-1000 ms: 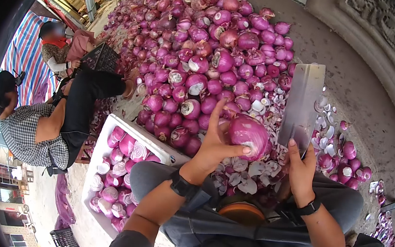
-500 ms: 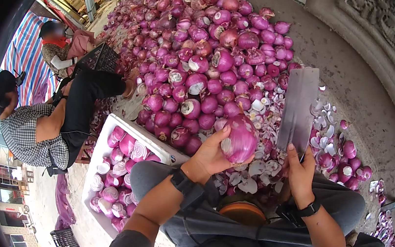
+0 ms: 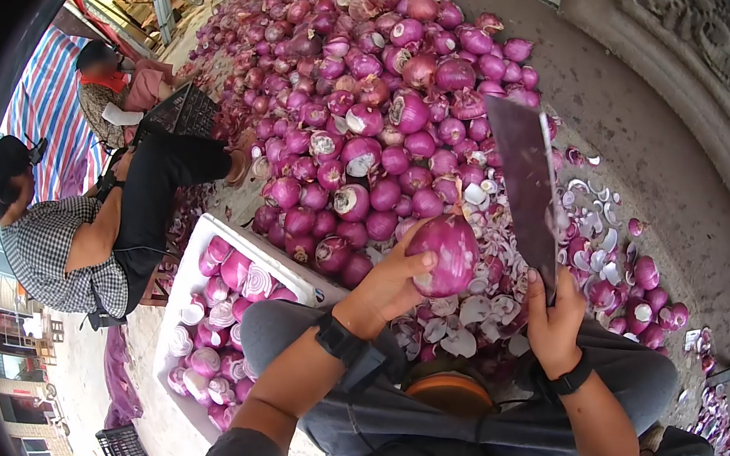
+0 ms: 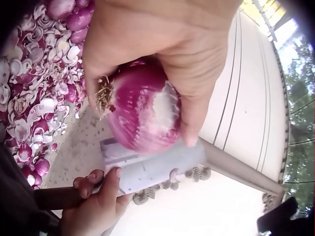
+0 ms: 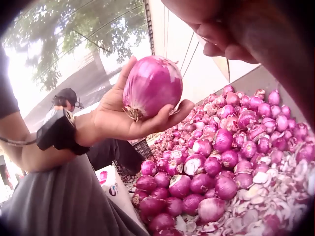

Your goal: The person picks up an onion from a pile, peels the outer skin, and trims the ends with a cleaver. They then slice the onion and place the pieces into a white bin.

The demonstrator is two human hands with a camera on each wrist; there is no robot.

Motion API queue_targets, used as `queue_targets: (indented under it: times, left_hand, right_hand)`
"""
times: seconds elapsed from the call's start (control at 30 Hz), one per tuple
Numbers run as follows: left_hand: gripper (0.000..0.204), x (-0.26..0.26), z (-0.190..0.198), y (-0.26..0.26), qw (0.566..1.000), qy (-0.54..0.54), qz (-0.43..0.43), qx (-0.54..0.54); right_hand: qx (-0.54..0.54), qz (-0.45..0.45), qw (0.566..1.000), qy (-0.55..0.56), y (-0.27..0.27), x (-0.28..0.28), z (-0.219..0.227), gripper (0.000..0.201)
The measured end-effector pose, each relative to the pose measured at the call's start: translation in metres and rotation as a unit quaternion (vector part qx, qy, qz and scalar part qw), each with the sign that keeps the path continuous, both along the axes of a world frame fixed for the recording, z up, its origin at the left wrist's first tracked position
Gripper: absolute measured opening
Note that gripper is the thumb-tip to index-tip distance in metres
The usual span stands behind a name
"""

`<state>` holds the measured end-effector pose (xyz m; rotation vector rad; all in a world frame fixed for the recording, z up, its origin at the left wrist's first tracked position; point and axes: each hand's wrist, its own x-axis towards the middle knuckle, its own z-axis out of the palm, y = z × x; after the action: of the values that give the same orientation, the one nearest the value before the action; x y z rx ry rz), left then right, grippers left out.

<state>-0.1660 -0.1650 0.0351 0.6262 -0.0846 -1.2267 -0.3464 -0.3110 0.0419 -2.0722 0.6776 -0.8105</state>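
Note:
My left hand (image 3: 393,279) grips a large red onion (image 3: 445,256), thumb on one side and fingers curled round the other. In the left wrist view the dry root tuft of the onion (image 4: 142,110) points left, and a pale patch shows on its skin. My right hand (image 3: 554,322) holds a cleaver (image 3: 523,185) by its handle, the thumb against the base of the blade. The broad blade slants up and away, right of the onion in the head view. The right wrist view shows the left hand (image 5: 123,115) cupping the onion from below.
A big heap of red onions (image 3: 384,75) lies ahead, with peel scraps (image 3: 458,326) between my knees. To the left stands a white foam box (image 3: 183,297) of trimmed onions. Two people sit at the left, one in a checked shirt (image 3: 62,245). A grey wall (image 3: 665,156) curves along the right.
The left hand's spread fingers have closed round the onion, which has been turned and moved slightly left. The cleaver has tilted leftward, its blade turned more edge-on.

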Motion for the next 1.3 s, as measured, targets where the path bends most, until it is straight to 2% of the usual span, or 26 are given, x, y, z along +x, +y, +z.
queue_targets:
  times: [0.03,0.07,0.13,0.17,0.23,0.27,0.37,0.47,0.5,0.53,0.6,0.63,0.7,0.83,0.93,1.0,1.03,1.1,1.23,1.3]
  left_hand:
    - [0.073,0.001,0.0,0.0,1.0,0.0,0.0,0.0]
    - [0.073,0.002,0.0,0.001,1.0,-0.006,-0.005,0.012]
    - [0.073,0.003,-0.001,0.001,1.0,-0.013,-0.009,0.024]
    - [0.072,0.003,-0.003,0.002,0.997,-0.068,-0.011,0.026]
    - [0.069,0.003,-0.001,0.007,0.981,-0.188,-0.017,0.039]
    - [0.069,0.003,0.0,0.009,0.981,-0.188,-0.018,0.04]
    - [0.057,0.005,0.004,0.009,0.934,-0.351,0.01,0.073]
    - [0.047,0.008,0.006,0.01,0.857,-0.504,0.039,0.103]
    - [0.047,0.007,0.007,0.012,0.899,-0.431,0.033,0.072]
    - [0.047,0.007,0.009,0.013,0.899,-0.431,0.033,0.072]
    - [0.047,0.005,0.016,0.014,0.965,-0.26,0.01,0.032]
    - [0.047,0.005,0.018,0.014,0.965,-0.26,0.01,0.033]
    - [0.051,0.002,0.02,0.013,0.896,-0.434,0.022,0.09]
    - [0.052,-0.003,0.025,0.011,0.884,-0.459,0.037,0.084]
    - [0.05,0.012,-0.001,0.008,0.857,-0.501,0.044,0.109]
    - [0.063,0.026,-0.027,0.004,0.806,-0.582,0.038,0.103]
    - [0.063,0.029,-0.033,0.003,0.806,-0.582,0.038,0.103]
    - [0.073,0.031,-0.039,0.002,0.844,-0.532,0.042,0.054]
    - [0.073,0.026,-0.036,0.003,0.856,-0.511,0.032,0.072]
    - [0.071,0.023,-0.036,0.001,0.869,-0.49,0.048,0.044]
  right_hand:
    - [-0.104,0.008,0.994,-0.02,-0.002,0.001,0.002,0.023]
    - [-0.105,0.008,0.994,-0.02,-0.005,0.001,0.004,0.023]
    - [-0.192,0.064,0.979,-0.011,-0.011,0.0,0.009,0.041]
    - [-0.192,0.064,0.979,-0.011,-0.014,-0.001,0.013,0.041]
    - [-0.263,0.091,0.96,0.031,-0.016,-0.004,0.019,0.056]
    - [-0.262,0.09,0.96,0.032,-0.016,-0.005,0.019,0.056]
    - [-0.287,0.105,0.951,0.038,-0.016,-0.006,0.018,0.061]
    - [-0.305,0.138,0.942,0.033,-0.014,-0.004,0.016,0.062]
    - [-0.31,0.142,0.94,0.024,-0.013,-0.003,0.016,0.061]
    - [-0.315,0.146,0.938,0.014,-0.012,-0.003,0.016,0.061]
    - [-0.307,0.15,0.94,0.011,-0.01,-0.003,0.017,0.061]
    - [-0.298,0.155,0.942,0.008,-0.009,-0.003,0.018,0.061]
    - [-0.289,0.159,0.944,0.003,-0.009,-0.002,0.017,0.062]
    - [-0.272,0.166,0.948,0.013,-0.01,-0.003,0.016,0.063]
    - [-0.252,0.187,0.95,-0.001,-0.011,-0.004,0.012,0.065]
    - [-0.264,0.19,0.946,-0.002,-0.01,-0.005,0.011,0.066]
    - [-0.276,0.191,0.942,-0.003,-0.009,-0.004,0.01,0.066]
    - [-0.286,0.186,0.94,0.006,-0.008,-0.005,0.013,0.066]
    - [-0.296,0.18,0.938,0.007,-0.008,-0.004,0.012,0.067]
    - [-0.293,0.178,0.939,0.0,-0.009,-0.002,0.012,0.067]
